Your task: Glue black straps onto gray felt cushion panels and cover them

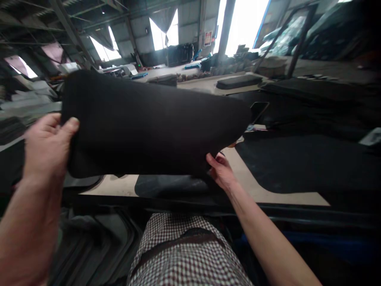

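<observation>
A large black fabric panel [154, 127] with rounded corners is held up in front of me, above a light worktable [262, 186]. My left hand [49, 145] pinches its left edge, thumb on the near face. My right hand [220, 171] grips the panel's lower right edge from underneath, fingers curled around it. The panel hides most of the table behind it.
More black cut pieces [306, 163] lie on the table to the right, with another dark piece [175, 186] under the held panel. A phone [258, 110] lies beyond the panel's right corner. Stacks of dark material [238, 81] sit on farther tables.
</observation>
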`<state>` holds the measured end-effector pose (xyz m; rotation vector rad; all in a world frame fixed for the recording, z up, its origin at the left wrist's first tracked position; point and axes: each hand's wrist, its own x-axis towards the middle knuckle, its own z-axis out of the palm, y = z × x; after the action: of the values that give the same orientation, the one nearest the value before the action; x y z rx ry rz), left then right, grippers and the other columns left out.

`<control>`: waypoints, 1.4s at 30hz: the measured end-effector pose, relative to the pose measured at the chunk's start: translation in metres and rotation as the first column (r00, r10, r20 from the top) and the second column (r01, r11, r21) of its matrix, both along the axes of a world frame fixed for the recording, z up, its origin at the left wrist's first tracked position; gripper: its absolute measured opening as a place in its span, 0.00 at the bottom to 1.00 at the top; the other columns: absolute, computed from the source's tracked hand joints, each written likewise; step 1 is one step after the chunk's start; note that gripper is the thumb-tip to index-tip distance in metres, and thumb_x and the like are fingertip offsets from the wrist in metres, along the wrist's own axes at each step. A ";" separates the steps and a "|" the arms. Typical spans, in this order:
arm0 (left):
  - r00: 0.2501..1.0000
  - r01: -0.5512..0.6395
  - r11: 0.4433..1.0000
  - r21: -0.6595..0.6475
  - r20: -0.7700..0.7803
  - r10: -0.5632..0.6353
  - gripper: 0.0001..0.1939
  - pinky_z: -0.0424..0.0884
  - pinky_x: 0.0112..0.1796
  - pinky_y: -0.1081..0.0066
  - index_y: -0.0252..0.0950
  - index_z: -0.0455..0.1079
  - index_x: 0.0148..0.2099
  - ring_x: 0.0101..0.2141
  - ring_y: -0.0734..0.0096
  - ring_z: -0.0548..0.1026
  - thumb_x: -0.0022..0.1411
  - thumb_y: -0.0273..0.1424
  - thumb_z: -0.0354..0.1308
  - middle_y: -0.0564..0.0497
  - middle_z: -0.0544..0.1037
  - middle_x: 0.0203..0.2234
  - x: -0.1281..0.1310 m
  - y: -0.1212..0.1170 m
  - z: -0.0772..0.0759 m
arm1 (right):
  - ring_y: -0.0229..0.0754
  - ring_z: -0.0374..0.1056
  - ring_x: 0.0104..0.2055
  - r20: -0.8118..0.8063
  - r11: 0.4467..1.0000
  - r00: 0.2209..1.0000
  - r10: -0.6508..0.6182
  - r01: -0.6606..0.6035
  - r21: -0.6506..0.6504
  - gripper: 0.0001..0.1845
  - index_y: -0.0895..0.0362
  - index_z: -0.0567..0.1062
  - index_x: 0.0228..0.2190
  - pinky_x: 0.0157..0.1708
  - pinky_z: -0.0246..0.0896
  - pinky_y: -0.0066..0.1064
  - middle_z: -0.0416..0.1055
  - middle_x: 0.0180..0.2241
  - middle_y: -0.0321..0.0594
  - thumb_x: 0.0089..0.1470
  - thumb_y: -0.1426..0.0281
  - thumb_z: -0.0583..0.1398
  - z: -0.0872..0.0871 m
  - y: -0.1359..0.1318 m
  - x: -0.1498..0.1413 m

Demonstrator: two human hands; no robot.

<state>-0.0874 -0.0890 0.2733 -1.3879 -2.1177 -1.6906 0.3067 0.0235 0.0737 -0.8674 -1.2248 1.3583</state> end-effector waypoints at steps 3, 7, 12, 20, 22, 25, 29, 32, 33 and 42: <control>0.953 0.230 0.973 -0.013 0.204 -0.223 0.23 0.76 0.49 0.56 0.36 0.75 0.50 0.35 0.70 0.77 0.58 0.47 0.65 0.56 0.80 0.35 0.020 0.026 -0.070 | 0.57 0.72 0.57 -0.044 0.995 0.994 -0.097 0.095 -0.037 0.33 0.52 0.74 0.55 0.56 0.71 0.49 0.76 0.55 0.43 0.52 0.50 0.69 0.003 -0.012 0.033; 0.839 0.355 0.925 -0.137 0.483 -0.251 0.29 0.75 0.39 0.68 0.34 0.74 0.48 0.32 0.69 0.77 0.52 0.50 0.67 0.50 0.81 0.36 0.033 0.051 -0.165 | 0.56 0.74 0.54 0.104 0.968 0.968 -0.227 0.236 -0.085 0.32 0.53 0.77 0.52 0.54 0.71 0.49 0.79 0.51 0.42 0.49 0.53 0.71 -0.005 -0.025 0.072; 0.911 0.352 0.869 -0.347 0.340 -0.233 0.26 0.72 0.37 0.70 0.35 0.74 0.47 0.37 0.63 0.77 0.57 0.51 0.61 0.47 0.82 0.38 0.029 0.062 -0.224 | 0.57 0.75 0.51 0.394 0.949 0.875 -0.280 0.315 -0.026 0.31 0.55 0.79 0.50 0.54 0.70 0.49 0.80 0.48 0.45 0.50 0.51 0.69 -0.029 -0.031 0.091; 0.932 -0.025 0.682 -0.731 -0.264 -0.249 0.19 0.67 0.36 0.67 0.42 0.73 0.48 0.40 0.53 0.79 0.66 0.50 0.55 0.45 0.82 0.38 0.029 0.061 -0.231 | 0.63 0.73 0.54 0.827 0.915 0.419 -0.375 0.308 0.260 0.43 0.61 0.64 0.64 0.51 0.69 0.52 0.75 0.54 0.58 0.57 0.48 0.61 -0.062 -0.043 0.091; 0.918 -0.075 0.658 -0.749 -0.310 -0.248 0.21 0.66 0.34 0.67 0.43 0.71 0.52 0.41 0.51 0.80 0.66 0.51 0.55 0.45 0.82 0.40 0.031 0.059 -0.231 | 0.65 0.74 0.52 0.893 0.919 0.275 -0.356 0.277 0.281 0.43 0.60 0.58 0.67 0.48 0.70 0.53 0.74 0.55 0.60 0.61 0.48 0.57 -0.063 -0.049 0.088; 0.917 -0.065 0.665 -0.744 -0.307 -0.254 0.24 0.65 0.33 0.68 0.45 0.67 0.59 0.41 0.53 0.80 0.67 0.51 0.55 0.46 0.82 0.41 0.031 0.060 -0.231 | 0.64 0.75 0.50 0.936 0.935 0.175 -0.306 0.241 0.261 0.38 0.57 0.59 0.67 0.44 0.71 0.51 0.74 0.55 0.56 0.64 0.50 0.54 -0.062 -0.052 0.086; 0.921 -0.059 0.659 -0.750 -0.296 -0.254 0.26 0.65 0.33 0.67 0.46 0.66 0.62 0.40 0.53 0.80 0.67 0.52 0.56 0.47 0.81 0.41 0.028 0.064 -0.233 | 0.61 0.73 0.53 0.947 0.940 0.134 -0.292 0.225 0.258 0.34 0.56 0.63 0.65 0.45 0.71 0.48 0.72 0.58 0.52 0.64 0.52 0.54 -0.060 -0.047 0.085; 0.912 -0.070 0.674 -0.736 -0.320 -0.255 0.26 0.67 0.34 0.68 0.46 0.66 0.61 0.41 0.55 0.80 0.67 0.52 0.56 0.48 0.81 0.42 0.027 0.066 -0.236 | 0.59 0.72 0.51 0.942 0.937 0.094 -0.322 0.172 0.303 0.29 0.55 0.69 0.59 0.44 0.70 0.47 0.73 0.55 0.50 0.65 0.53 0.54 -0.064 -0.042 0.087; 0.904 -0.073 0.689 -0.721 -0.339 -0.259 0.25 0.68 0.35 0.68 0.45 0.66 0.61 0.42 0.56 0.79 0.68 0.51 0.55 0.48 0.80 0.43 0.028 0.065 -0.236 | 0.58 0.72 0.51 0.932 0.929 0.082 -0.354 0.143 0.341 0.27 0.56 0.72 0.57 0.45 0.70 0.47 0.74 0.53 0.51 0.64 0.53 0.54 -0.066 -0.041 0.089; 0.753 -0.049 0.844 -0.534 -0.575 -0.320 0.22 0.74 0.47 0.64 0.39 0.64 0.63 0.51 0.57 0.76 0.75 0.44 0.46 0.42 0.75 0.51 0.047 0.047 -0.225 | 0.60 0.68 0.54 0.747 0.812 0.317 -0.584 0.211 0.545 0.26 0.57 0.73 0.49 0.53 0.66 0.53 0.69 0.50 0.55 0.61 0.51 0.56 -0.070 0.013 0.114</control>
<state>-0.0405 -0.0417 0.0481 -1.9432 -2.1107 -0.4630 0.4208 0.0369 0.0036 -1.6095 -1.7957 0.0914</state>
